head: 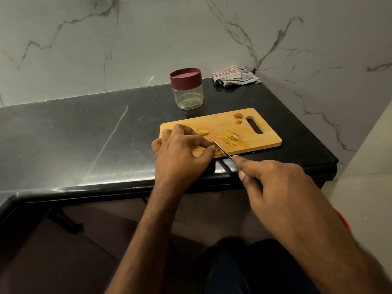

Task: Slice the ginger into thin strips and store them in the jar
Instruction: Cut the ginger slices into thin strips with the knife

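A person's left hand is pinching a piece of ginger at the near edge of a wooden cutting board on a black table, while the right hand is gripping a knife, its blade meeting the piece. Cut strips are lying mid-board (two knobbly offcuts by the handle slot). The lidded jar is standing just behind the board.
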